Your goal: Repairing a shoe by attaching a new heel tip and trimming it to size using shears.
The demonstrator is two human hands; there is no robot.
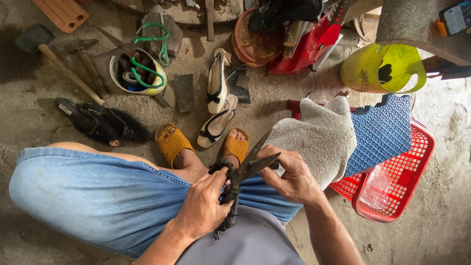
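Note:
My left hand (203,203) grips a black strappy piece of footwear (229,196) over my lap, thumb pressed against its top. My right hand (290,175) holds large dark metal shears (252,162), their blades parted and set against the top of the black piece. Both hands are above my blue denim shorts (93,196). My feet in orange woven slides (171,142) rest on the concrete floor just beyond.
A pair of cream and black heeled sandals (216,98) lies ahead. A black sandal (100,122), a hammer (54,54) and a tin with green scissors (140,73) sit at left. A red basket (407,181) with grey cloth (319,137) and blue mat stands at right, a yellow jug (382,68) behind.

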